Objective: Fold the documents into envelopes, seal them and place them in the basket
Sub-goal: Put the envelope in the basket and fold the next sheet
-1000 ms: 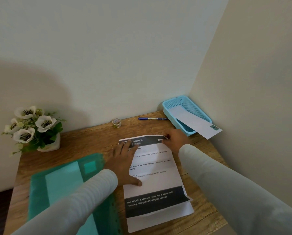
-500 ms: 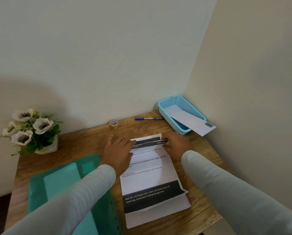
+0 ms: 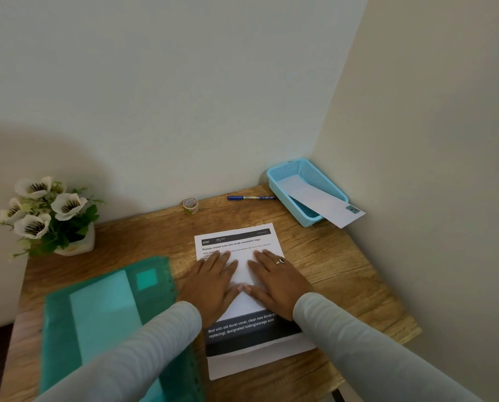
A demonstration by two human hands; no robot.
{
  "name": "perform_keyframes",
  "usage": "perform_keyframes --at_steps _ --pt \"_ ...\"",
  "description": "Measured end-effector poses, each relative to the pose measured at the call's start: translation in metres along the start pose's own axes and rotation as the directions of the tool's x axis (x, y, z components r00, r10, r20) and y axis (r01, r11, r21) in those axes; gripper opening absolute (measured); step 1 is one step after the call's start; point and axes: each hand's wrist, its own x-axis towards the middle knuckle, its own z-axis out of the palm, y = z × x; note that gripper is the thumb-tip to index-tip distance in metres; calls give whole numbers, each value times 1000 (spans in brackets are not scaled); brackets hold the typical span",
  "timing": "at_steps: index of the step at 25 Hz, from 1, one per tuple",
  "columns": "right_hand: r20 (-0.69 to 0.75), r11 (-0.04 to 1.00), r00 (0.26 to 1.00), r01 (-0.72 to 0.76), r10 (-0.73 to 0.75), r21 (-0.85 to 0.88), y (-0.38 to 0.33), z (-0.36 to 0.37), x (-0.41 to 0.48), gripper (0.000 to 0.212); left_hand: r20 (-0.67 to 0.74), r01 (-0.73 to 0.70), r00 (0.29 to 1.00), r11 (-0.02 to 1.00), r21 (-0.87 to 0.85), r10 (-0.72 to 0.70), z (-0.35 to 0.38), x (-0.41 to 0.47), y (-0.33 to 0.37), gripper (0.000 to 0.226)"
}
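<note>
Two printed documents lie stacked in the middle of the wooden desk. The top document (image 3: 242,326) has its far part folded toward me, white back up, with a black band of text showing below. Under it, a second document (image 3: 236,242) shows its heading at the far end. My left hand (image 3: 210,285) and my right hand (image 3: 274,282) press flat on the folded flap, side by side with thumbs nearly touching. A blue basket (image 3: 274,177) stands in the far right corner with a white envelope (image 3: 326,204) leaning out over its front rim.
A green plastic folder (image 3: 106,314) with paper inside lies at the left. A pot of white flowers (image 3: 51,216) stands at the far left. A small tape roll (image 3: 190,206) and a blue pen (image 3: 251,198) lie by the back wall. Walls close the back and right.
Both hands brought the top sheet's far edge toward me, folding it over, and now press the flap flat. The sheet underneath has come into view.
</note>
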Motion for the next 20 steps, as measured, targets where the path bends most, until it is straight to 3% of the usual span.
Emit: perform_keyframes --at_steps 6,13,17,20 --pt "-57 999 997 -50 50 -6 -15 22 12 62 -1 5 1000 997 81 -5 17 1 2 70" --pt "-29 978 978 -207 207 -17 -3 38 15 85 -16 173 985 979 112 -172 19 4 -21 82" --pt "-30 944 944 -330 329 -25 8 37 19 92 -9 168 986 978 127 -168 20 3 -26 88" --pt "-47 972 973 -229 226 -60 -14 37 23 87 -17 171 985 977 129 -170 22 4 -26 85"
